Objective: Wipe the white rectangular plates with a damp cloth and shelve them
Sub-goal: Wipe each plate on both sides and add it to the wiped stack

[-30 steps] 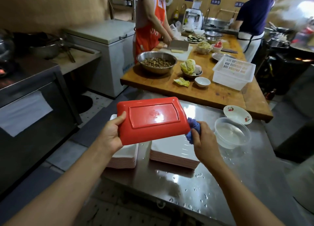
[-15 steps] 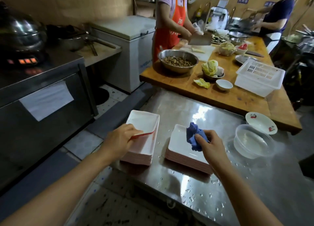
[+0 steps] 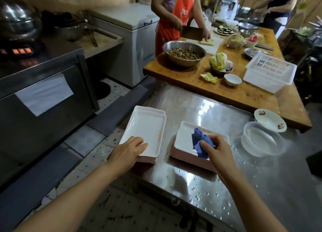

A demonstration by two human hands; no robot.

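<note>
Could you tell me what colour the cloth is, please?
The crumpled cloth is blue, seen in the head view.

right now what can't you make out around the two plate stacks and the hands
- Head view: the near end of the top plate of the left stack of white rectangular plates is covered by the left hand.
- The middle of the top plate of the right stack is hidden under the crumpled blue cloth and the right hand.
- No shelf is in frame.
</note>
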